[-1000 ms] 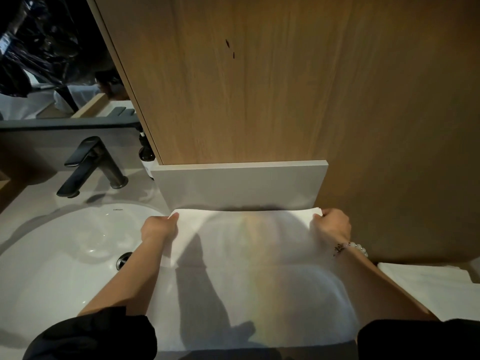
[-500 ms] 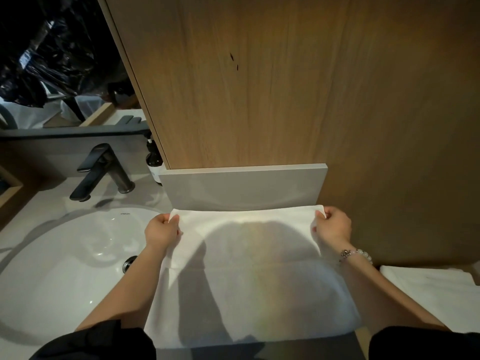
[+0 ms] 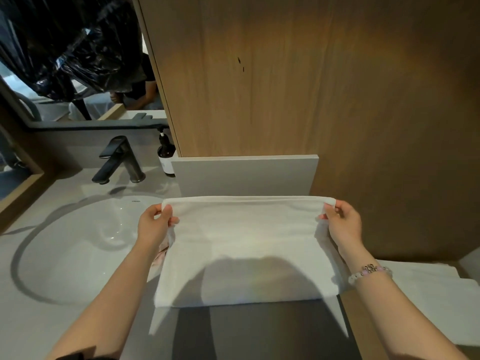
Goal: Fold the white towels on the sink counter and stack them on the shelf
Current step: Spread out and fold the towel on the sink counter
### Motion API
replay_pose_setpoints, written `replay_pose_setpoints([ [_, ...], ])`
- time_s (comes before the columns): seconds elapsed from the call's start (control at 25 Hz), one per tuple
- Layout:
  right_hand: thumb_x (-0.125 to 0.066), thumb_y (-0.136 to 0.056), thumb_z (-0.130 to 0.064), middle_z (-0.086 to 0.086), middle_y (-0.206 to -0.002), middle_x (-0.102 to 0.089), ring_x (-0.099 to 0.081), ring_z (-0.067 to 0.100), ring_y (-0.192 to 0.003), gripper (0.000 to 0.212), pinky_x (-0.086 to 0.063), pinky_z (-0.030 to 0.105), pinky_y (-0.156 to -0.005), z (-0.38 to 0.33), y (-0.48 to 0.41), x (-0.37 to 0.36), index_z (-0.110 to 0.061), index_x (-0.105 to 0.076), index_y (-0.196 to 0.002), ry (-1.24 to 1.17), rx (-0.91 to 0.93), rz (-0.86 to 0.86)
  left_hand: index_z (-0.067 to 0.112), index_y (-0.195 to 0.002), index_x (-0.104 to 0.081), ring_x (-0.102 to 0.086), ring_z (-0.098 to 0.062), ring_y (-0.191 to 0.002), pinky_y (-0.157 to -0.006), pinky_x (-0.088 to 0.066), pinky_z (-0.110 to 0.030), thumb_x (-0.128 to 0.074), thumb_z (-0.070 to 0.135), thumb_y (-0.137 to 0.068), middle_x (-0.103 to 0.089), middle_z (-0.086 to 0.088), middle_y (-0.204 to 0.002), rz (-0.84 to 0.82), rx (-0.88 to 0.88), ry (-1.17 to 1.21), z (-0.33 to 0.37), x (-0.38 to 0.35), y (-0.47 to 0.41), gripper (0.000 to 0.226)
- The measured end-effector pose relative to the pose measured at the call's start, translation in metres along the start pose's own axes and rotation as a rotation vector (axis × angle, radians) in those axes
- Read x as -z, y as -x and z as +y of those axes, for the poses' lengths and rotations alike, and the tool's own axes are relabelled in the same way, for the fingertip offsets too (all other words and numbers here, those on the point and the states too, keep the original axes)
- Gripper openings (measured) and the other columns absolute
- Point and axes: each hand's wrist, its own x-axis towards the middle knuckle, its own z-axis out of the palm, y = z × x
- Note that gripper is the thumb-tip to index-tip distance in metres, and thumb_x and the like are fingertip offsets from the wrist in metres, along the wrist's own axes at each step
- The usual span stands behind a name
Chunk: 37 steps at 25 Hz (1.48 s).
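- Half a second ago the far edge of the white towel [image 3: 246, 245] lies flat against the foot of the grey panel [image 3: 244, 175]. Now both far corners are lifted off the tabletop [image 3: 52, 320], and the edge hangs taut between the hands in the middle of the frame.
- The left hand [image 3: 153, 226] pinches the left corner between thumb and curled fingers. The right hand [image 3: 342, 226], which wears a bead bracelet [image 3: 368, 272], pinches the right corner the same way.
- The towel's lower part drapes towards the bottom of the frame, its near edge reaching past the front of the tabletop. A crease line runs across it just below the hands.
- I judge this to be the start of a fold, with the far edge about to be carried over the near part. The fold is not yet laid.
- The sink basin [image 3: 78, 242] lies just left of the towel, with the faucet [image 3: 119, 162] behind it.
- More white cloth [image 3: 428, 294] lies at the lower right, well apart from both hands. It may be the stack, though I cannot tell whether that surface is the shelf.
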Motion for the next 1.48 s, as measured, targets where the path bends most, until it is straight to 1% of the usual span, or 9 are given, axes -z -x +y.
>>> replay_pose_setpoints([
  [0.12, -0.054, -0.094, -0.017, 0.007, -0.105, -0.056, -0.057, 0.018, -0.086, 0.012, -0.043, 0.029, -0.082, 0.014, 0.012, 0.016, -0.012, -0.057, -0.104, 0.084, 0.039, 0.016, 0.011, -0.101, -0.054, -0.060, -0.019, -0.082, -0.056, -0.039, -0.025, -0.047, 0.020, -0.097, -0.064, -0.010, -0.089, -0.067, -0.065, -0.077, -0.010, 0.017, 0.016, 0.012],
  [0.2, -0.055, -0.093, -0.016, 0.002, -0.114, -0.044, -0.052, 0.019, -0.093, 0.011, -0.041, 0.028, -0.084, 0.025, 0.024, 0.027, -0.014, -0.058, -0.104, 0.168, 0.085, 0.049, 0.016, -0.096, -0.057, -0.061, -0.018, -0.083, -0.063, -0.044, -0.026, -0.051, 0.018, -0.095, -0.060, -0.008, -0.099, -0.108, -0.154, -0.198, -0.023, 0.033, 0.025, 0.007],
  [0.36, -0.053, -0.093, -0.011, 0.004, -0.096, -0.055, -0.053, 0.018, -0.082, 0.013, -0.043, 0.020, -0.070, 0.048, 0.043, 0.047, -0.013, -0.060, -0.104, 0.212, 0.127, -0.030, 0.015, -0.084, -0.058, -0.062, -0.009, -0.071, -0.069, -0.046, -0.011, -0.055, 0.002, -0.090, -0.059, -0.011, -0.091, -0.193, -0.235, -0.342, -0.047, 0.058, 0.048, 0.015],
  [0.48, -0.051, -0.094, -0.007, 0.001, -0.082, -0.063, -0.059, 0.016, -0.079, 0.015, -0.045, 0.013, -0.061, 0.064, 0.055, 0.059, -0.020, -0.058, -0.093, 0.206, 0.152, -0.164, 0.013, -0.084, -0.059, -0.065, -0.023, -0.078, -0.079, -0.051, -0.032, -0.054, 0.007, -0.092, -0.066, -0.007, -0.084, -0.274, -0.180, -0.369, -0.061, 0.065, 0.062, 0.011],
  [0.92, -0.057, -0.092, -0.011, -0.004, -0.096, -0.066, -0.060, 0.011, -0.093, 0.012, -0.043, 0.017, -0.066, 0.080, 0.066, 0.084, -0.021, -0.059, -0.098, 0.278, 0.047, -0.330, 0.013, -0.079, -0.052, -0.052, -0.014, -0.063, -0.058, -0.037, -0.020, -0.052, 0.008, -0.093, -0.060, 0.001, -0.070, -0.388, -0.297, -0.685, -0.082, 0.076, 0.070, 0.014],
  [1.08, -0.056, -0.092, -0.011, -0.005, -0.113, -0.056, -0.052, 0.003, -0.100, 0.014, -0.041, 0.015, -0.076, 0.085, 0.067, 0.085, -0.016, -0.058, -0.105, 0.315, 0.060, -0.307, 0.027, -0.073, -0.046, -0.054, -0.014, -0.066, -0.059, -0.040, -0.021, -0.054, 0.005, -0.091, -0.059, 0.010, -0.072, -0.457, -0.400, -0.802, -0.088, 0.084, 0.071, 0.029],
  [1.28, -0.055, -0.092, -0.008, -0.007, -0.112, -0.058, -0.039, 0.009, -0.125, 0.016, -0.035, 0.028, -0.094, 0.087, 0.068, 0.087, -0.019, -0.061, -0.102, 0.332, 0.081, -0.335, 0.036, -0.089, -0.055, -0.060, -0.015, -0.080, -0.065, -0.046, -0.026, -0.047, 0.035, -0.090, -0.065, 0.007, -0.092, -0.492, -0.498, -0.916, -0.092, 0.092, 0.070, 0.008],
  [1.36, -0.055, -0.092, -0.007, -0.012, -0.103, -0.059, -0.047, 0.014, -0.116, 0.018, -0.038, 0.034, -0.097, 0.083, 0.068, 0.085, -0.024, -0.061, -0.097, 0.371, 0.093, -0.345, 0.026, -0.108, -0.065, -0.062, -0.016, -0.094, -0.074, -0.049, -0.028, -0.037, 0.050, -0.084, -0.065, 0.006, -0.109, -0.452, -0.565, -1.026, -0.099, 0.099, 0.069, 0.044],
  [1.48, -0.053, -0.092, -0.030, 0.000, -0.098, -0.062, -0.051, 0.025, -0.103, 0.018, -0.041, 0.043, -0.093, 0.076, 0.063, 0.077, -0.023, -0.067, -0.084, 0.645, 0.213, -0.168, 0.026, -0.105, -0.072, -0.062, -0.025, -0.099, -0.079, -0.047, -0.036, -0.037, 0.056, -0.079, -0.065, -0.002, -0.114, -0.413, -0.589, -1.117, -0.090, 0.102, 0.074, 0.053],
])
